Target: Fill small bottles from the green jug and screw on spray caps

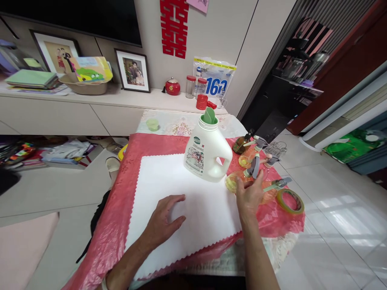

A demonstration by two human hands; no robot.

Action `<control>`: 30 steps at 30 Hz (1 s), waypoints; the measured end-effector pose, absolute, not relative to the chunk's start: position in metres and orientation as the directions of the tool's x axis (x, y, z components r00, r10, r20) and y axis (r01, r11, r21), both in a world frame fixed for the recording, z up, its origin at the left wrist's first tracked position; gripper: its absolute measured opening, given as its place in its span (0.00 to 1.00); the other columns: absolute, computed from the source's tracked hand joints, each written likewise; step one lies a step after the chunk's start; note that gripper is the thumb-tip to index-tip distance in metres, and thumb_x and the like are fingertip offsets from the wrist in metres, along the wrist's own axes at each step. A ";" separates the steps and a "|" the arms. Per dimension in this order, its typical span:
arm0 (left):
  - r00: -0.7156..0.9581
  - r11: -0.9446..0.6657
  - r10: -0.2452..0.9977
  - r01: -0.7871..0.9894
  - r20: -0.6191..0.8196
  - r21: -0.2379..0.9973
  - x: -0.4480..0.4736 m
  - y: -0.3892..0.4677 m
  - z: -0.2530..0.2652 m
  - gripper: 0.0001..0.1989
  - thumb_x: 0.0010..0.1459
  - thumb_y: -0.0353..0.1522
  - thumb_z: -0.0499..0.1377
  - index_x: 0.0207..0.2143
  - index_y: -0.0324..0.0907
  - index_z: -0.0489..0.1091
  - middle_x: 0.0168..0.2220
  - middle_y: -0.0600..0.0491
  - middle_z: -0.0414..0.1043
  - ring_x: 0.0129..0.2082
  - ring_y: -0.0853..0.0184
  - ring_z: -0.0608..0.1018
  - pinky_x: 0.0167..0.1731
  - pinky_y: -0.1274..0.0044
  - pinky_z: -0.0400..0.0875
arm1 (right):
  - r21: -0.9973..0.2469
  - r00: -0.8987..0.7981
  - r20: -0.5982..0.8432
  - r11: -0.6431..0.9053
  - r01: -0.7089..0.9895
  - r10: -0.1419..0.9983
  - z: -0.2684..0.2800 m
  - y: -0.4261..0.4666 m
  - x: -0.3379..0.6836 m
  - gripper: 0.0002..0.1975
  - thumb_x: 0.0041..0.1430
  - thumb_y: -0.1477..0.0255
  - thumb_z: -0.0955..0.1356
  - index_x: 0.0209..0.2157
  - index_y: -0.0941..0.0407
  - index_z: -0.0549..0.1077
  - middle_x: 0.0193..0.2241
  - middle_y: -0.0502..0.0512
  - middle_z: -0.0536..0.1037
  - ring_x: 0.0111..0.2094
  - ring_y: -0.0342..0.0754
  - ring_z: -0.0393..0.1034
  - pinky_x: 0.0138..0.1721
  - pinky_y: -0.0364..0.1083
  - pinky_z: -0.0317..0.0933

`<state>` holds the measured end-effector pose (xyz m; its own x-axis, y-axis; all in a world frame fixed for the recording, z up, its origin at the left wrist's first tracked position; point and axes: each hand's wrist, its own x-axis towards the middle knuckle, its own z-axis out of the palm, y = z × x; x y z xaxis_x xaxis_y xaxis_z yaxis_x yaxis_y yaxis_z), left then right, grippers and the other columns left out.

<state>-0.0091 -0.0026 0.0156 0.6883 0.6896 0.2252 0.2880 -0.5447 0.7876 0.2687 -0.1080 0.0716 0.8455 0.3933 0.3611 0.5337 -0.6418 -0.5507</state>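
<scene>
My left hand (166, 219) hovers palm down over a white scalloped-edge sheet (163, 177), thumb and fingers apart, holding nothing. At the sheet's right edge my right hand (249, 197) reaches toward a clear spray bottle of yellow liquid (231, 183). Its thumb and fingers are spread near the bottle's grey trigger head (255, 166); whether they touch it I cannot tell. A large white detergent jug (205, 147) stands upright on the sheet, a green piece (209, 116) in its mouth. More spray bottles and a brown bottle (240, 144) are beyond my right hand.
A roll of yellowish tape (290, 201) lies at the right on the red plastic cover (121, 193). Behind the jug, a pale green cup (152, 124) rests on the floral cloth. The cabinet top (121, 98) holds framed photos, jars and a red pot (172, 86).
</scene>
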 end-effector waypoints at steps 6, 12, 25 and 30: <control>0.686 -0.556 0.685 0.277 0.244 0.783 -0.008 -0.004 0.017 0.22 0.58 0.36 0.61 0.55 0.49 0.68 0.52 0.50 0.77 0.52 0.57 0.78 0.51 0.62 0.75 | -0.507 0.808 0.386 -0.629 0.589 0.445 0.050 -0.113 0.271 0.45 0.58 0.49 0.57 0.66 0.69 0.56 0.56 0.71 0.64 0.54 0.64 0.63 0.51 0.56 0.60; 0.677 -0.590 0.673 0.248 0.299 0.768 -0.006 -0.004 0.014 0.23 0.57 0.32 0.62 0.56 0.49 0.67 0.48 0.51 0.79 0.48 0.60 0.79 0.49 0.64 0.76 | -0.477 0.787 0.416 -0.628 0.615 0.455 0.043 -0.118 0.281 0.52 0.54 0.40 0.57 0.64 0.71 0.60 0.52 0.73 0.66 0.51 0.67 0.62 0.53 0.60 0.58; 0.688 -0.603 0.657 0.234 0.309 0.762 -0.006 -0.004 0.012 0.25 0.57 0.32 0.62 0.57 0.49 0.65 0.47 0.52 0.79 0.47 0.60 0.79 0.49 0.64 0.74 | -0.528 0.769 0.409 -0.560 0.638 0.491 0.031 -0.102 0.294 0.44 0.52 0.43 0.62 0.58 0.65 0.63 0.48 0.68 0.68 0.49 0.62 0.63 0.50 0.57 0.60; 0.688 -0.579 0.672 0.257 0.274 0.774 -0.007 -0.004 0.010 0.26 0.57 0.32 0.62 0.58 0.49 0.65 0.47 0.52 0.79 0.48 0.60 0.78 0.50 0.64 0.74 | -0.523 0.787 0.412 -0.588 0.617 0.460 0.032 -0.087 0.303 0.45 0.52 0.45 0.66 0.58 0.67 0.65 0.47 0.70 0.69 0.50 0.64 0.62 0.52 0.58 0.59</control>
